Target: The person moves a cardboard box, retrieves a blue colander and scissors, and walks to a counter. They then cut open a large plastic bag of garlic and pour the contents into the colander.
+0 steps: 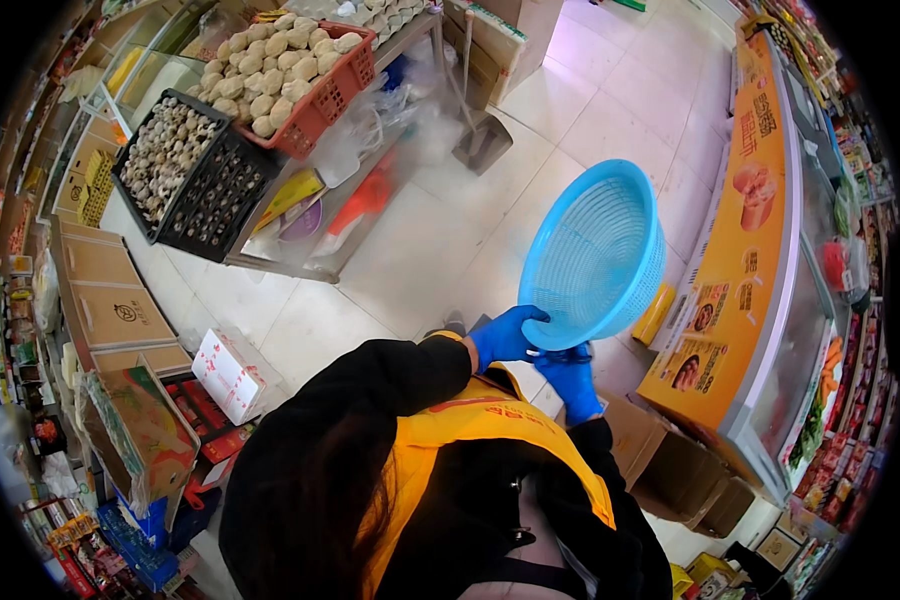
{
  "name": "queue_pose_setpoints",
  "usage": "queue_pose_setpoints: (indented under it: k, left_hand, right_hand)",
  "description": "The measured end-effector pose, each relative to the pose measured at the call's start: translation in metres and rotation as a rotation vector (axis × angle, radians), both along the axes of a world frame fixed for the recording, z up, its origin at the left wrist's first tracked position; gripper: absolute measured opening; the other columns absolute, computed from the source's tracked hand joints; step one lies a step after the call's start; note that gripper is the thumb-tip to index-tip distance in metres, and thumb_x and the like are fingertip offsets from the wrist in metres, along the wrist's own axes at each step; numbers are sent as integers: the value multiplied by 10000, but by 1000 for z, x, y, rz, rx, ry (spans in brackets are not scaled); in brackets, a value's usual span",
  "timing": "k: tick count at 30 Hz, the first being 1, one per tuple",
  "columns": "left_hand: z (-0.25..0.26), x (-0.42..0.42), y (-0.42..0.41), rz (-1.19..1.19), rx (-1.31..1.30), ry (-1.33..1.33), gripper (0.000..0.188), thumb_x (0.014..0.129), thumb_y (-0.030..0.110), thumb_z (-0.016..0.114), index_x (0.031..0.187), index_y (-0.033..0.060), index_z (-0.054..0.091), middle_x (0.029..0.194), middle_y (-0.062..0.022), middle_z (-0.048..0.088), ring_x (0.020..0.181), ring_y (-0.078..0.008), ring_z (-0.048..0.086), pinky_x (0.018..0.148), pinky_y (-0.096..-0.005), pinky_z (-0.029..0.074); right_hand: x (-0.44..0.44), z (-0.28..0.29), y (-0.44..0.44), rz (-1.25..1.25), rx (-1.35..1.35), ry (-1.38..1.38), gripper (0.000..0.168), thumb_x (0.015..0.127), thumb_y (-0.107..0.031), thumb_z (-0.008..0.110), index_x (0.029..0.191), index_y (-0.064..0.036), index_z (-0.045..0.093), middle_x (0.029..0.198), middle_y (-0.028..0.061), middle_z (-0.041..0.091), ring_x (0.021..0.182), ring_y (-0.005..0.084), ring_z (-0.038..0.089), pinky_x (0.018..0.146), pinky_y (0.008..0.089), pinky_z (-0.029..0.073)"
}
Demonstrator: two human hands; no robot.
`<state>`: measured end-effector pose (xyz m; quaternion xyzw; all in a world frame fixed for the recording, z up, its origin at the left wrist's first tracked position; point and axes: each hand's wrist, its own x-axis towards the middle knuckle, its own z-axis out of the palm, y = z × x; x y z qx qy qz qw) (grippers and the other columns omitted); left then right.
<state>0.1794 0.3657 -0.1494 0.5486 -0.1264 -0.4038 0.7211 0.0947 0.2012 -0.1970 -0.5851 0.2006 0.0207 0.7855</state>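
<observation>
A light blue plastic colander basket [596, 247] is held tilted in front of me, and no contents show in it. My left hand [508, 335], in a blue glove, grips its near rim with the fingers over the edge. Beside it my right hand [570, 375], gloved in blue too, holds the underside of the rim at the basket's near end. Something small and dark shows at the right fingers; what it is cannot be told. A yellow apron [495, 427] covers my front over black sleeves.
At the upper left, a red crate [337, 97] of round, pale produce and a black crate [214, 195] of small bulbs stand on a table. A metal dustpan [484, 142] lies beyond. An orange-fronted display case [750, 217] runs along the right, with an open cardboard box [675, 472] below.
</observation>
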Motion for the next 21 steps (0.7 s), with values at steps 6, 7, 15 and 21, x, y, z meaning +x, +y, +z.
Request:
queue_pose_setpoints:
  k: [6, 7, 15, 21]
  left_hand:
    - [-18, 106, 1, 144, -75, 502, 297, 863, 287, 366, 839, 58, 553, 604, -56, 536, 492, -122, 473, 468, -231, 380]
    - [-28, 121, 2, 182, -65, 477, 307, 863, 292, 361, 810, 61, 556, 559, -45, 523, 465, -113, 455, 452, -229, 363]
    - [-104, 207, 34, 718, -192, 382, 335, 844, 172, 441, 1112, -27, 473, 1028, -146, 560, 925, -220, 567, 798, -338, 452]
    - [-128, 214, 15, 1418, -716, 899, 328, 833, 136, 358, 1049, -73, 488, 1132, -229, 511, 891, -268, 565, 795, -346, 465]
  right_hand:
    - [126, 20, 34, 424, 437, 99, 114, 856, -203, 476, 922, -122, 521, 732, 39, 503, 731, 190, 495, 629, 324, 412]
    - [148, 29, 38, 355, 943, 291, 121, 872, -219, 454, 920, -130, 519, 729, 34, 498, 717, 189, 487, 608, 315, 405]
    - [312, -21, 16, 406, 733, 739, 321, 889, -333, 398, 988, -64, 543, 930, 122, 582, 799, 251, 559, 645, 348, 440]
    - [441, -71, -43, 987, -55, 134, 291, 876, -282, 429, 983, -46, 561, 935, 121, 591, 832, 261, 562, 709, 360, 447]
